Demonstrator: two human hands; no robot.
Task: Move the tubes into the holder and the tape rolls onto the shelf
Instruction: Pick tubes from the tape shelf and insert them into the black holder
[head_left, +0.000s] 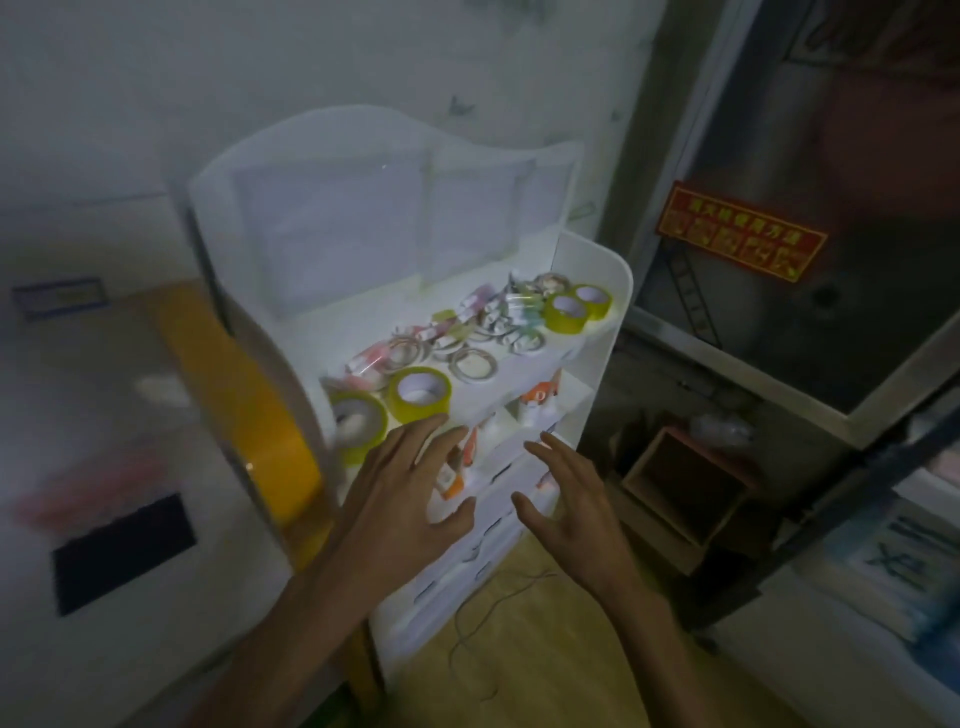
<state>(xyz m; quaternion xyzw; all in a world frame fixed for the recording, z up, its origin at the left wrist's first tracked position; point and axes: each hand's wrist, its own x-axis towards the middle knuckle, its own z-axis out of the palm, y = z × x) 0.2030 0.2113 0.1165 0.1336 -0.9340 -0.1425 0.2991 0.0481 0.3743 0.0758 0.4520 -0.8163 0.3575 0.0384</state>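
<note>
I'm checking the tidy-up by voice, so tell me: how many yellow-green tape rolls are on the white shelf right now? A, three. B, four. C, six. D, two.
B: two yellow-green tape rolls sit at the near left end of the white shelf, and two more at its far right end, while both hands hover open and hold nothing.

White shelf unit crowded with tape rolls and tubes

The top shelf (550, 358) carries two yellow-green tape rolls (418, 394) at its near-left end and two more yellow-green rolls (577, 307) at its far-right corner. Between these pairs lie thin flat tape rings (474, 365) and small wrapped tubes (370, 362), scattered and partly overlapping. Below the shelf's front edge, compartments hold upright orange-and-white tubes (540, 397). The unit stands on a yellowish floor (545, 649).
</note>
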